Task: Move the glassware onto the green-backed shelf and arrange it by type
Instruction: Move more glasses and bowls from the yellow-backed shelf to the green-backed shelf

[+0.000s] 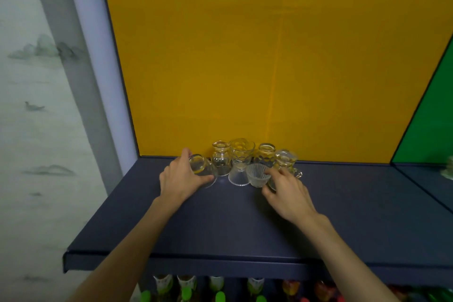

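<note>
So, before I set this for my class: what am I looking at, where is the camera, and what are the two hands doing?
There is no machine here. A person wears one wide-angle camera on the head, so the single picture looks forward and down along both forearms.

The hands reach over a dark blue shelf with a yellow back panel; a green panel shows at the far right.

A cluster of clear glassware stands near the back. The left hand wraps a tilted glass. The right hand touches a small ribbed cup, with fingers around another glass that is mostly hidden. Whether either is lifted cannot be told.

Bottles show on the level below.
</note>
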`<state>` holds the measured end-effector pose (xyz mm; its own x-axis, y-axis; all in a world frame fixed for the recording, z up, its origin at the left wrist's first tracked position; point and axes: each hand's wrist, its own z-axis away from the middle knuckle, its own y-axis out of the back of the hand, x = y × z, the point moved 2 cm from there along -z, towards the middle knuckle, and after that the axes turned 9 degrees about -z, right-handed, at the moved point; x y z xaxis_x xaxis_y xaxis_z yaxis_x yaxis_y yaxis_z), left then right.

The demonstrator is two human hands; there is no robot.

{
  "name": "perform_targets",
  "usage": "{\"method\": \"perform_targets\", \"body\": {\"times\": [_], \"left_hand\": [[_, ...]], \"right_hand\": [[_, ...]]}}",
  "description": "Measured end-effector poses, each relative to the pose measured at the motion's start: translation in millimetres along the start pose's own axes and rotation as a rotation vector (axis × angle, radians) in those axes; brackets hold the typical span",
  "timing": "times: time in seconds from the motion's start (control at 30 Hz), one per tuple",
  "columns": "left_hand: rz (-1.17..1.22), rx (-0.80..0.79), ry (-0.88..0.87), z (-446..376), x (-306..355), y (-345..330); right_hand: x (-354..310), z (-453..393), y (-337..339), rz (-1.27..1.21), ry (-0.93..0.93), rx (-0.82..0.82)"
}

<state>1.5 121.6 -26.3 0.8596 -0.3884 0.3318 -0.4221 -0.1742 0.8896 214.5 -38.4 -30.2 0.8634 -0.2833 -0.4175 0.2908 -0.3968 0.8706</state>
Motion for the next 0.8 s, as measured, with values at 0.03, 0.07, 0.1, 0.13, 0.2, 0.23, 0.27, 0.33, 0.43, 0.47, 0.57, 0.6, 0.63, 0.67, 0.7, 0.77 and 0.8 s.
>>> {"method": "perform_targets", "body": {"times": [0.03,0.07,0.1,0.13,0.2,0.23,0.27,0.33,0.43,0.47,0.57,0.6,0.63,0.67,0.7,0.77,0.8], "left_hand": [[0.045,0.024,0.010,3.0,-1.6,1.6],[0.098,0.040,0.021,5.7,-3.2,3.1],[0.164,0.046,0.033,7.8,-4.8,4.7],[0.244,0.040,0.050,9.1,-6.5,6.2],[0.398,0.014,0.079,10.5,-9.3,8.9],[0.451,0.004,0.084,11.3,-10.1,10.4],[0.492,-0.004,0.088,12.2,-10.6,11.5],[0.552,-0.011,0.089,14.8,-9.8,13.5],[0.586,-0.013,0.084,18.8,-7.5,13.5],[0.584,-0.011,0.078,19.3,-7.4,12.4],[0.583,-0.007,0.054,21.8,-6.7,10.0],[0.588,-0.009,0.046,22.6,-6.5,9.4],[0.596,-0.014,0.036,23.5,-6.3,8.9],[0.606,-0.022,0.027,24.4,-5.9,8.5],[0.622,-0.035,0.021,25.1,-6.2,7.4],[0.667,-0.064,0.016,26.7,-6.1,5.7],[0.682,-0.078,0.017,27.3,-5.9,4.3]], "right_hand": [[0.0,-1.3,-1.7,0.006,-0.006,-0.011],[0.2,-2.7,-3.6,0.009,-0.014,-0.019],[0.3,-4.1,-5.5,0.009,-0.024,-0.026],[0.6,-5.4,-7.3,0.010,-0.035,-0.033],[0.6,-7.6,-11.9,0.013,-0.058,-0.050],[0.4,-8.6,-14.2,0.013,-0.068,-0.060],[0.1,-9.5,-16.6,0.013,-0.077,-0.067],[-0.5,-11.0,-20.4,0.012,-0.090,-0.066],[-1.4,-12.6,-23.8,-0.004,-0.102,-0.044],[-1.2,-13.0,-24.9,-0.014,-0.105,-0.036],[1.1,-13.6,-28.6,-0.066,-0.118,-0.001],[2.1,-13.7,-29.6,-0.081,-0.121,0.016],[2.8,-13.4,-30.2,-0.093,-0.123,0.033],[3.3,-12.8,-30.3,-0.104,-0.123,0.052],[3.2,-11.7,-29.9,-0.120,-0.123,0.068],[2.6,-9.4,-29.2,-0.177,-0.116,0.089],[2.1,-8.2,-29.1,-0.216,-0.110,0.092]]}}
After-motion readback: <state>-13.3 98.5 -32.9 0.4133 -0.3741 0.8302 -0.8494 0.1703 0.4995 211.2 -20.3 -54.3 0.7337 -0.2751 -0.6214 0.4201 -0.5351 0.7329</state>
